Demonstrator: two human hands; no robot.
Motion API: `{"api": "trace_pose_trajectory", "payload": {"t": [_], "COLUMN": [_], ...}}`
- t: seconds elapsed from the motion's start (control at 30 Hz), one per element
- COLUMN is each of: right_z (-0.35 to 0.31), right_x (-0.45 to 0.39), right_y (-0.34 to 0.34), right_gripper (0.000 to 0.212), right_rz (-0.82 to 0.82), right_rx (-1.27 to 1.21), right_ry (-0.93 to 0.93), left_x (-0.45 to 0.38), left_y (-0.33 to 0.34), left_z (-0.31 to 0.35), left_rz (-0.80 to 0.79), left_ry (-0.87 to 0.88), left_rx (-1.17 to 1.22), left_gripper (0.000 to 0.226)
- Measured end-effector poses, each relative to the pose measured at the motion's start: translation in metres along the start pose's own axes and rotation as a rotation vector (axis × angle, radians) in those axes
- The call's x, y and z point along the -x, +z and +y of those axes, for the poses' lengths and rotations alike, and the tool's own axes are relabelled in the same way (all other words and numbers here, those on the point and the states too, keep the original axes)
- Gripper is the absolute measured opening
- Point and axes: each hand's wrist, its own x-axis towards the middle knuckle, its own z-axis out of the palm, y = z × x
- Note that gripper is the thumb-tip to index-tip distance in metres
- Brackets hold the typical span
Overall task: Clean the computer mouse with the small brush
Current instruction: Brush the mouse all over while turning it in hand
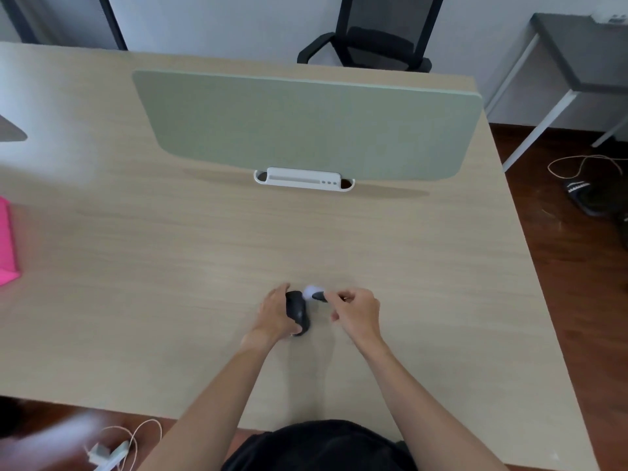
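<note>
A dark grey computer mouse [298, 311] rests on the pale wooden table [170, 266], tipped onto its side. My left hand [274, 314] grips it from the left, fingers wrapped around its body. My right hand [356, 312] pinches a small brush [316, 294] with a dark handle and a white, blurred tuft. The tuft sits just right of the mouse's far end, close to it; whether it touches is unclear.
A green desk divider [306, 127] on a white clamp base [304, 180] stands across the table's middle. A pink object [6, 246] lies at the left edge. A black office chair [370, 35] is beyond the table. Cables and a sandal lie on the floor.
</note>
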Motion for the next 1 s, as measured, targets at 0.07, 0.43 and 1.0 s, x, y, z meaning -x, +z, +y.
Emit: {"api": "trace_pose_trajectory", "payload": {"t": [0.07, 0.43, 1.0], "right_z": [-0.003, 0.014, 0.002], "right_x": [-0.002, 0.002, -0.006], "right_y": [0.013, 0.001, 0.006], "right_gripper": [0.022, 0.030, 0.026], "right_rz": [0.019, -0.016, -0.040], "right_rx": [-0.050, 0.220, 0.216], "right_ry": [-0.015, -0.032, -0.109], "left_x": [0.004, 0.018, 0.020], "left_y": [0.003, 0.011, 0.017], "left_z": [0.002, 0.003, 0.017], "left_rz": [0.008, 0.075, 0.135], "left_ry": [0.018, -0.060, -0.086], "left_rx": [0.013, 0.055, -0.020], "left_gripper": [0.098, 0.115, 0.091]}}
